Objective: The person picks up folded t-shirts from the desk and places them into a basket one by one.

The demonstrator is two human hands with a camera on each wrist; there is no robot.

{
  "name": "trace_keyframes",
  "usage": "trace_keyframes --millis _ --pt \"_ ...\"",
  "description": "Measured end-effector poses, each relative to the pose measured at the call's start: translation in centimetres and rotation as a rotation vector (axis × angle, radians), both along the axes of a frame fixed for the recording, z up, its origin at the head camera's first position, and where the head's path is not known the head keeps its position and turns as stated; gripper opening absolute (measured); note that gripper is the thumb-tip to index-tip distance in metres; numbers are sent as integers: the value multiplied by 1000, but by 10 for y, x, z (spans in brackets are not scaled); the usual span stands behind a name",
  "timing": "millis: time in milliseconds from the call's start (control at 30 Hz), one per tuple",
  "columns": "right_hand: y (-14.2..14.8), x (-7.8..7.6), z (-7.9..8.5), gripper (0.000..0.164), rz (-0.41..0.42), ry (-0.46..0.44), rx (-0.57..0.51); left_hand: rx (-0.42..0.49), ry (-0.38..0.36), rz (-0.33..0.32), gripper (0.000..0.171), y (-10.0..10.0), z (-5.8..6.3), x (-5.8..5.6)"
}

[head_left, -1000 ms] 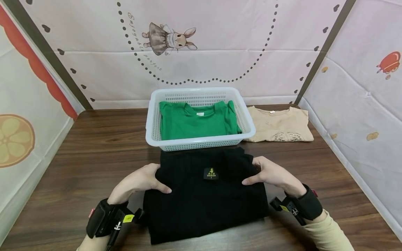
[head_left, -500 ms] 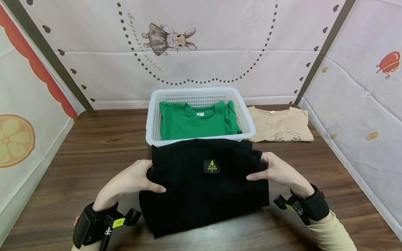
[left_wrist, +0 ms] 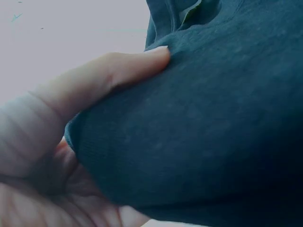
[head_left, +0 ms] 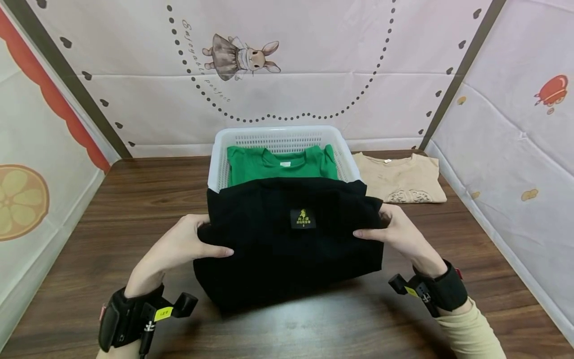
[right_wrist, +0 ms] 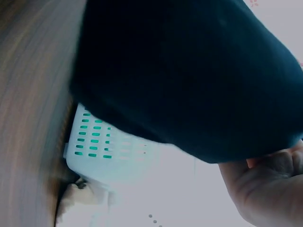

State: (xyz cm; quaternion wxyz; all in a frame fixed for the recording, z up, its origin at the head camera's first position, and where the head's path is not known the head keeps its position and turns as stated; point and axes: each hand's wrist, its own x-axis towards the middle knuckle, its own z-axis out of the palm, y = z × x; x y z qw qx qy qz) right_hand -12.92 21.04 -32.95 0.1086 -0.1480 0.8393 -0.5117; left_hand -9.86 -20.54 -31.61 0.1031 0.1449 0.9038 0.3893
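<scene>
A folded black garment with a small yellow-printed label hangs above the table, gripped at both sides. My left hand holds its left edge, thumb on top and the other fingers underneath; in the left wrist view the thumb presses on the dark cloth. On the other side my right hand grips the right edge the same way, its fingers mostly hidden behind the cloth. The garment's far edge covers the front of a white plastic basket, where a folded green T-shirt lies.
A folded beige shirt lies on the wooden table to the right of the basket. Patterned white cloth walls stand behind and at both sides. The right wrist view shows the basket's slotted side below the garment.
Both hands have lifted the black garment off the table and moved it up toward the basket. Its far edge now overlaps the basket's front; the hands are slightly farther apart.
</scene>
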Motion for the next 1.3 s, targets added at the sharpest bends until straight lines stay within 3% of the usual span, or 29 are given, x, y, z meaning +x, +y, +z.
trace_keyframes --millis 200,400,600,1067,1300 --pt "-1 0 4 48 -35 19 -68 79 -7 64 47 1 7 -1" --pt "-5 -1 7 50 -21 51 -211 164 -36 122 34 3 9 -2" --pt "-9 -2 12 50 -57 52 -251 228 -50 143 35 3 11 -2" --pt "-18 -8 25 48 -141 134 -290 495 -7 327 47 11 18 0" --pt "-23 -12 31 47 -152 179 -318 558 92 333 39 14 22 -4"
